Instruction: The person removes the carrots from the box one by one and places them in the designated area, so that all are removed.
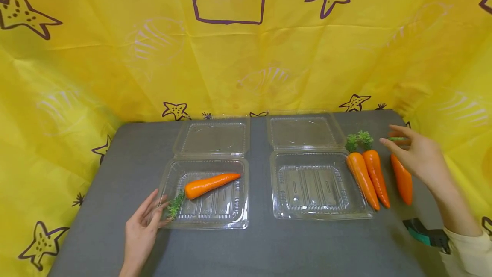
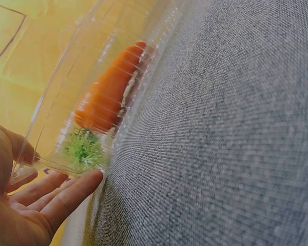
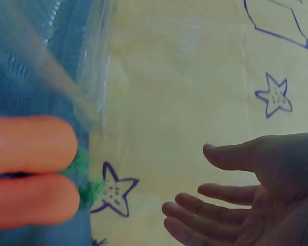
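Note:
In the head view, my left hand [image 1: 140,230] holds the near left corner of the left clear plastic container [image 1: 236,221], its thumb and fingers about the rim. Inside that container lies one carrot [image 1: 209,185], its green top [image 2: 83,149] close to my fingertips in the left wrist view. My right hand [image 1: 420,155] hovers empty over the top end of a carrot [image 1: 401,181] at the right, fingers apart and partly hiding its greens. Two more carrots [image 1: 359,176] [image 3: 31,200] lie side by side between that one and the right clear plastic container [image 1: 311,216].
Both container lids, the left lid [image 1: 217,138] and the right lid [image 1: 305,131], lie folded back toward the yellow patterned cloth [image 1: 230,63]. A grey cloth covers the table [image 1: 261,243]. A dark green-and-black strap [image 1: 426,234] sits by my right wrist.

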Demonstrator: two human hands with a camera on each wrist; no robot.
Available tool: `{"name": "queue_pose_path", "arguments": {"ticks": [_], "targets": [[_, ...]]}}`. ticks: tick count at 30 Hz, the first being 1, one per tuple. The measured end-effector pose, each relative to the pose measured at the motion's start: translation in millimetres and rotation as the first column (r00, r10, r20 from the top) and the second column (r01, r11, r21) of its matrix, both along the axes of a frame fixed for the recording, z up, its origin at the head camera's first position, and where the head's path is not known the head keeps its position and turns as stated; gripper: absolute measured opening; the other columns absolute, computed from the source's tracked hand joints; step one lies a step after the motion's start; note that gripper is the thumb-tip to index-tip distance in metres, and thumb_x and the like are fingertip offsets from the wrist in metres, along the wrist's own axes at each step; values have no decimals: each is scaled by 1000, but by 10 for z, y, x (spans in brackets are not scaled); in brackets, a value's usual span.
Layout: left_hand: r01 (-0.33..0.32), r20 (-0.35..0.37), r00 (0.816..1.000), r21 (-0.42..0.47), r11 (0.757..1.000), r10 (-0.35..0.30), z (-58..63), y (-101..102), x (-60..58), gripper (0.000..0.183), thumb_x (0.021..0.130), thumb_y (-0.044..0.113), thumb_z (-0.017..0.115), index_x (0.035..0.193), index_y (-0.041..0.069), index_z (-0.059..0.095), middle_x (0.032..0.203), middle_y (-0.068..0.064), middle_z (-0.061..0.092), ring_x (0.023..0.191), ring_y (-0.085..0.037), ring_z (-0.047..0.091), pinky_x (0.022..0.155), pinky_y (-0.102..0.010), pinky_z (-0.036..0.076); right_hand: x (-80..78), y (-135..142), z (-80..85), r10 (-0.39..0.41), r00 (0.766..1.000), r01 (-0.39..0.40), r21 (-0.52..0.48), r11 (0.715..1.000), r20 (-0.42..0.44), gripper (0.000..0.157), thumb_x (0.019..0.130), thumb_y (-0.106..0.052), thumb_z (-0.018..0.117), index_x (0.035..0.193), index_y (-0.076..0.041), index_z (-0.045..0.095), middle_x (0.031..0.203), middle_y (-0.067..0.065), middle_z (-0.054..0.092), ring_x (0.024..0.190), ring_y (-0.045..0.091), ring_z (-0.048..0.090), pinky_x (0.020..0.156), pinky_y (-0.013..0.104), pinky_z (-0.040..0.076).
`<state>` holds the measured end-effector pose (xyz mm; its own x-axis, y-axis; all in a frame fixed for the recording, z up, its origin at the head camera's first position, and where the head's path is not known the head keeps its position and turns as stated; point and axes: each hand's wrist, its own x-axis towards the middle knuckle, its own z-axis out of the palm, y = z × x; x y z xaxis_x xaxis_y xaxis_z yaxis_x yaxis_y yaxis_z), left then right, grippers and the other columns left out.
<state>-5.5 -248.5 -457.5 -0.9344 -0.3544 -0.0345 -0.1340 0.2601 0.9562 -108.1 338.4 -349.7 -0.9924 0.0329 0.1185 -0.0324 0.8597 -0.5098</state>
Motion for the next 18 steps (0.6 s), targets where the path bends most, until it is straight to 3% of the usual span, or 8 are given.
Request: {"name": "queue_pose_path", "arguments": {"ticks": [5,8,12,18], "targets": [[-6,6,1000,-12,1000,6,1,2,2,49,97,-3,53,145,10,48,125,-11,66,97,-2,67,68,-32,62,-39,-158,73,34,999,-34,33,999,-1,58,98,-33,60,139,5,47,121,30,60,100,49,62,55,19,47],[-5,11,1000,-15,1000,6,1,4,1,50,98,-2,53,145,10,48,125,-10,66,98,-2,67,68,-31,62,-53,-253,111,61,998,-61,18,998,-18,57,98,-31,60,141,4,46,122,29,60,99,49,63,63,39,57],[-4,3,1000,-4,1000,4,-1,0,-1,50,97,-2,53,145,10,48,123,-7,66,98,-3,67,69,-31,62,-86,-439,139,111,992,-112,-19,993,-64,56,97,-27,62,141,4,47,122,30,60,96,49,63,72,60,55],[-3,-2,1000,-21,1000,3,-6,-7,-4,50,97,-3,53,145,10,48,122,-4,67,98,-3,67,68,-31,62,-167,-809,178,183,977,-186,-16,982,-107,54,96,-24,64,141,3,48,123,27,61,95,45,65,74,58,57]]}}
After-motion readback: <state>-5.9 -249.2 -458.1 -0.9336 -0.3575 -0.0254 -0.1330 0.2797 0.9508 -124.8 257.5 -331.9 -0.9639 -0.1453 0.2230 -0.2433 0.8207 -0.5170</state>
